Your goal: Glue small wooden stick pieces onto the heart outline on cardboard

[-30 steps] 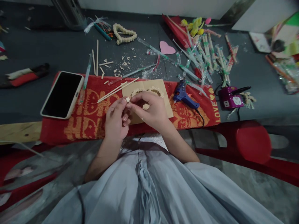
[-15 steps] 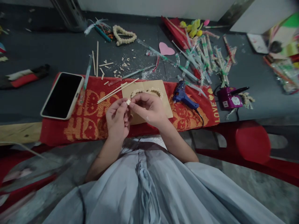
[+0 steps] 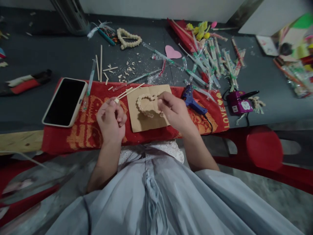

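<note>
My left hand (image 3: 111,120) is closed over the left part of the red towel. Between its thumb and finger it pinches a small cream-coloured piece (image 3: 116,100). My right hand (image 3: 176,113) has its fingertips pressed together over the right side of a heart-shaped frame (image 3: 140,106) built from small cream pieces. What those fingers hold, if anything, is hidden. The frame lies on a folded brown card (image 3: 144,125), and my right hand covers part of both. Thin wooden sticks (image 3: 132,90) lie across the card's upper left edge.
A blue glue gun (image 3: 192,101) rests right of the card on the red towel (image 3: 83,138). A phone (image 3: 65,102) lies at left. Behind are cut stick bits (image 3: 129,69), a second cream heart frame (image 3: 128,38), a pink paper heart (image 3: 172,52) and wrapped sticks. A purple box (image 3: 239,102) stands right.
My hands have parted. The left has moved left with the small cream piece, while the right has moved right and let go of it. More of the heart-shaped frame now shows.
</note>
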A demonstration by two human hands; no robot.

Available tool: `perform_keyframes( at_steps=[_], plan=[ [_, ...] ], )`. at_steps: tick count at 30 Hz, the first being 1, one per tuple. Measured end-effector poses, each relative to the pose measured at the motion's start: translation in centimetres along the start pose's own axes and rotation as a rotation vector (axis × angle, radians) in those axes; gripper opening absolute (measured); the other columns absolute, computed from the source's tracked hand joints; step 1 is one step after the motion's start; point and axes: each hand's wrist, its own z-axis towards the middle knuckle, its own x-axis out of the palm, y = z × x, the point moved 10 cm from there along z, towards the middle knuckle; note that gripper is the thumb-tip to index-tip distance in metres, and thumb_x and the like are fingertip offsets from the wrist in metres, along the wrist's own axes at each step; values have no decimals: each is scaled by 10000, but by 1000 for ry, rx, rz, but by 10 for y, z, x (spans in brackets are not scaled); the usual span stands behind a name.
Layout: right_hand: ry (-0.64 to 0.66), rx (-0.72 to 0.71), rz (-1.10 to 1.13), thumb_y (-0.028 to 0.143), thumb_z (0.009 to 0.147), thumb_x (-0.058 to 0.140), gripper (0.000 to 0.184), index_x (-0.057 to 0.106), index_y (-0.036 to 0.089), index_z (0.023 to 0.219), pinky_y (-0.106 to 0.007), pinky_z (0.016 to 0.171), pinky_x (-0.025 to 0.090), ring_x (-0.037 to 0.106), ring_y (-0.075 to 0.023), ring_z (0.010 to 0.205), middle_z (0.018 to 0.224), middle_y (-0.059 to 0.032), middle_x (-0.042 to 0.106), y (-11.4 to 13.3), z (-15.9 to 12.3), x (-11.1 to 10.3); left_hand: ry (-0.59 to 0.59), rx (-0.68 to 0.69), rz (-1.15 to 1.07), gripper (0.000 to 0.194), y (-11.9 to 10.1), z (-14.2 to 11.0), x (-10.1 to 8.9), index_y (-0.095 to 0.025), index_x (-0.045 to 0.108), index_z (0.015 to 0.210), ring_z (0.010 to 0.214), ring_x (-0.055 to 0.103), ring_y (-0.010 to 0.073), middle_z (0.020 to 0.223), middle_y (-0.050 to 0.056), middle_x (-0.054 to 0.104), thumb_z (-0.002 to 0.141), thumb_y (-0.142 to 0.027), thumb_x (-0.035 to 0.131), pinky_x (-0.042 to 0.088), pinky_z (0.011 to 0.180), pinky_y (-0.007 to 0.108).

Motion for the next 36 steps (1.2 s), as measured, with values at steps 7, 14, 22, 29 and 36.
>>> perform_keyframes(
  at_steps=[7,14,22,29,36],
  plan=[
    [-110,122,-462,283,911,507,250,532,209,673,-282,598,253,452,-157,614,627,-18,548,-38,-6,-55,65,71,112,334,-6,17,-2,-252,614,718,371,254,26,501,-70,367,663,-491,841,104,350,212],
    [125,266,-674,313,874,635,264,645,181,646,-287,583,233,514,-162,617,687,-57,676,-62,-25,-52,7,61,38,271,1,22,-9,-171,639,718,352,300,-5,539,-73,474,606,-313,841,124,314,162],
    [101,191,-658,278,895,609,141,706,178,920,-298,702,434,642,-212,786,879,-82,732,-58,-51,-64,-61,-25,24,70,3,15,-5,-123,621,679,320,311,12,511,-61,505,667,-127,690,164,300,141],
    [-91,193,-888,344,902,595,309,676,136,1116,-460,970,481,596,-333,1063,1106,-177,668,-79,-56,-107,40,-40,90,121,13,16,-1,-125,651,698,325,367,33,492,-54,528,604,-120,727,237,293,142],
    [39,263,-906,379,910,602,404,595,100,1202,-483,961,473,594,-364,1086,1124,-214,655,-101,-41,-91,77,-33,164,117,16,15,1,-131,663,687,329,393,46,471,-53,529,578,-129,706,276,293,153]
  ],
)
